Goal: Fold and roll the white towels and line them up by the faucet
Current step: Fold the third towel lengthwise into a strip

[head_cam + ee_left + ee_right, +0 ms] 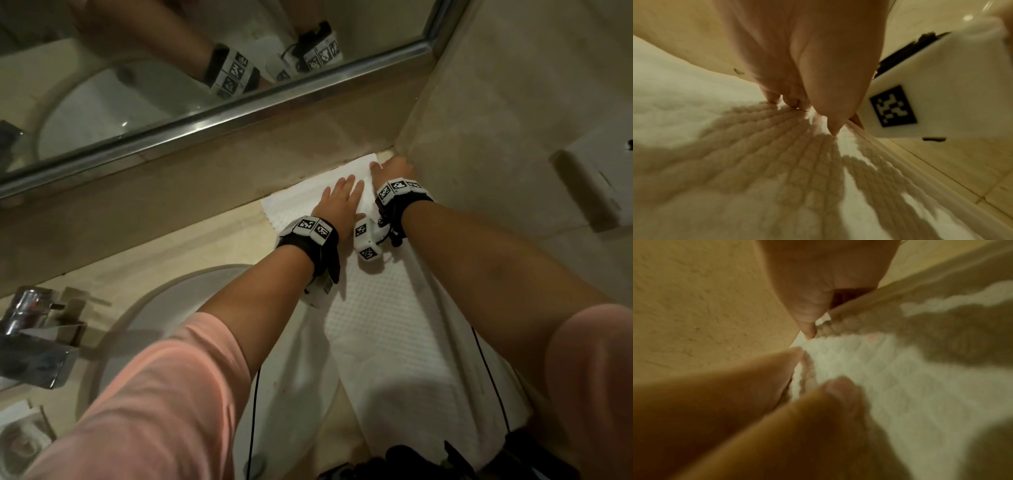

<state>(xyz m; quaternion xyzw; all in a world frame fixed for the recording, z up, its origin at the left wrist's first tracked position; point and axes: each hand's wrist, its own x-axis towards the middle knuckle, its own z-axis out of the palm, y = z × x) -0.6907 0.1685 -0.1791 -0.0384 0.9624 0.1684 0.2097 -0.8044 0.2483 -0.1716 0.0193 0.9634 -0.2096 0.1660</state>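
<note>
A white waffle-weave towel (387, 325) lies lengthwise on the counter right of the sink, from the back wall corner to the front edge. My left hand (342, 197) lies flat on its far end, with straight fingers pressing down on the weave (735, 162). My right hand (394, 169) is at the far right corner against the wall. In the right wrist view its thumb and fingers (797, 356) pinch the towel's edge (900, 386). The faucet (30, 329) stands at the left behind the basin.
The round basin (164, 308) sits left of the towel. A mirror (205, 68) runs along the back wall. A white wall-mounted box (592, 185) hangs on the right wall. What looks like a rolled towel (20, 442) lies at the bottom left.
</note>
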